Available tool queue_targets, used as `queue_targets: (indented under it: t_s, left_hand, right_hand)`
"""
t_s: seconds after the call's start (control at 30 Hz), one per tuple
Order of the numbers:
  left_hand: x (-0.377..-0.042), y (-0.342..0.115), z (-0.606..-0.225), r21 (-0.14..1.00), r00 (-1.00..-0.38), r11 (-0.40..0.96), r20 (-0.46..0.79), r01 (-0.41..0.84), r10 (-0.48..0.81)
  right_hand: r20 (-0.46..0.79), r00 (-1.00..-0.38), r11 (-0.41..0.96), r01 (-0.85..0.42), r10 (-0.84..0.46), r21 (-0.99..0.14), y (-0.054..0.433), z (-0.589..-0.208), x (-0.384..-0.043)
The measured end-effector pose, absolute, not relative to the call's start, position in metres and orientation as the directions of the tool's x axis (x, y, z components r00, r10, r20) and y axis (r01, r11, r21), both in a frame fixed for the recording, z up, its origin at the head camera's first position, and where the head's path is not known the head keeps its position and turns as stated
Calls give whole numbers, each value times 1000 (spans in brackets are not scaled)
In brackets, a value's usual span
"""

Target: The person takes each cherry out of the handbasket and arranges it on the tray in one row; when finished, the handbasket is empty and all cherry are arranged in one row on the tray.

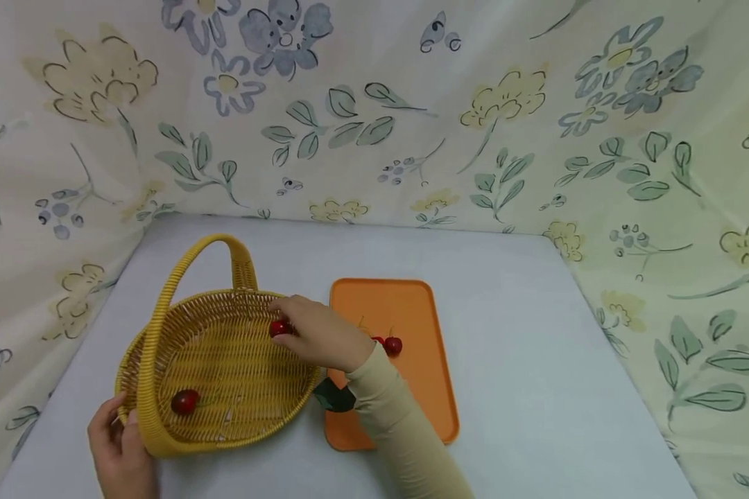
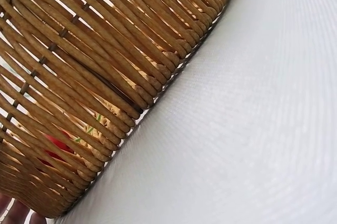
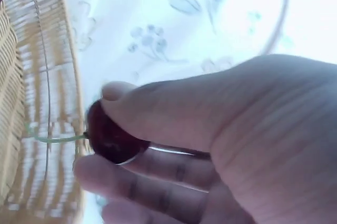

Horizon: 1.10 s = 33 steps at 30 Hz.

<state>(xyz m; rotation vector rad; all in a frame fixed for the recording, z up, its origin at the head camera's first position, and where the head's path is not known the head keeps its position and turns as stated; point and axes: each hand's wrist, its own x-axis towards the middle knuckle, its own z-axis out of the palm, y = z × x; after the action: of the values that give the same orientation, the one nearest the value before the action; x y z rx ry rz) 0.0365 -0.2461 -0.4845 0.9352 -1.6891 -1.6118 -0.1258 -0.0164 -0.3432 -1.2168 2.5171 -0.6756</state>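
Note:
A yellow wicker basket point(image 1: 237, 360) with a tall arched handle point(image 1: 156, 346) stands on the left. My left hand point(image 1: 123, 447) grips its near left rim, by the foot of the handle; in the left wrist view only fingertips point(image 2: 18, 213) show under the weave. Inside lies one dark red cherry point(image 1: 184, 402) with a green stem. Over the basket's right side, my right hand point(image 1: 318, 333) pinches another cherry point(image 3: 113, 134) between thumb and fingers, its stem pointing towards the basket.
Right of the basket lies an orange tray point(image 1: 412, 305). On it is a cherry point(image 1: 393, 346), with more red partly hidden behind my right wrist. A dark green piece point(image 1: 335, 396) overlaps the tray's left edge. Floral cloth point(image 1: 374, 138) hangs behind the white table point(image 1: 512, 346).

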Motion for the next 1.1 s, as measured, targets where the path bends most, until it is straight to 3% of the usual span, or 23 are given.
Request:
queue_targets:
  t_s: [0.2,0.4,0.7,1.1]
  left_hand:
    - [35,-246,-483,994,-539,-49,-94,-98,-837]
    - [34,-247,-482,992,-561,-106,-127,-70,-818]
    - [36,-249,-479,990,-562,-102,-142,-101,-815]
    - [35,-248,-482,994,-628,-4,-70,-106,-775]
  right_hand:
    - [55,-681,511,-597,-730,-619,32,-353,-120]
    - [102,-768,525,-522,-633,-672,81,-372,-118]
    - [84,-894,581,-355,-440,-732,126,-407,-107]
    - [80,-958,654,-249,-277,-714,159,-441,-110]
